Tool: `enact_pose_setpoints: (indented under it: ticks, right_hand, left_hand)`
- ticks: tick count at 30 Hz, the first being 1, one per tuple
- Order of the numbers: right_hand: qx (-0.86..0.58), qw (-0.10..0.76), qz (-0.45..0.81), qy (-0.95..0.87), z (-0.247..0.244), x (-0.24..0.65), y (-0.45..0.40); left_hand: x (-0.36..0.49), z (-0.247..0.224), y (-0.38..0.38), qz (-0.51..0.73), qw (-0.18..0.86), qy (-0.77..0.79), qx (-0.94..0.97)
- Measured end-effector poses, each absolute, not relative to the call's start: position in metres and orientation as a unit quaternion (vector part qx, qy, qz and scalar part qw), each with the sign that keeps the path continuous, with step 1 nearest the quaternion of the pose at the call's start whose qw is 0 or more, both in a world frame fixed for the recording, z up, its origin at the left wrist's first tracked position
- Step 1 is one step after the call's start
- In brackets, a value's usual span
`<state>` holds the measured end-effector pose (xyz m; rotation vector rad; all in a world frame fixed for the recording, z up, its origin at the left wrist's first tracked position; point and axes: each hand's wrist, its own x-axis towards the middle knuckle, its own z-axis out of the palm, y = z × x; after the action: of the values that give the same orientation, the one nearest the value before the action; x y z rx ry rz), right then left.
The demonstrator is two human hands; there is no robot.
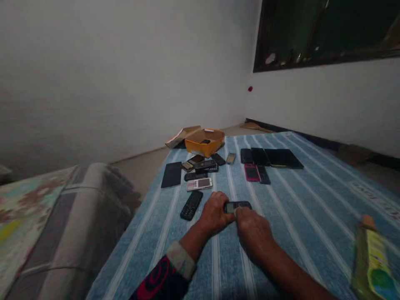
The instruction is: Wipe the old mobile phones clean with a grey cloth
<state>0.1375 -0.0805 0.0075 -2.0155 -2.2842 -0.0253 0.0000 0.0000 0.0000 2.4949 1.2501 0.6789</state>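
Note:
A dark keypad phone (230, 207) with a small pale screen lies sideways between my hands, a little above the striped cloth. My left hand (216, 212) is closed around its left end, thumb below and fingers behind. Against the keypad, my right hand (254, 229) has its fingers curled together. A small pale bit shows at those fingertips, too blurred to name. To the left of my left hand lies another black keypad phone (191, 205). Just beyond it are a white phone (199, 184) and a black one (196, 176).
An open orange box (206, 146) stands at the far end, with several phones before it. A dark flat booklet-like item (171, 174) lies left. Dark devices (283, 158) and a pink phone (251, 172) sit right. A yellow-labelled bottle (373, 262) is near right, on blue striped cloth (300, 233).

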Motion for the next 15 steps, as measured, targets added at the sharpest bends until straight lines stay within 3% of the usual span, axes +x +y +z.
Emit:
enact_pose_setpoints:
  ticks: [15]
  right_hand:
    - [-0.692,0.047,-0.034,-0.72,0.013,0.144,-0.077]
  left_hand:
    - [0.001,0.002,-0.002,0.235,0.141,0.437,0.857]
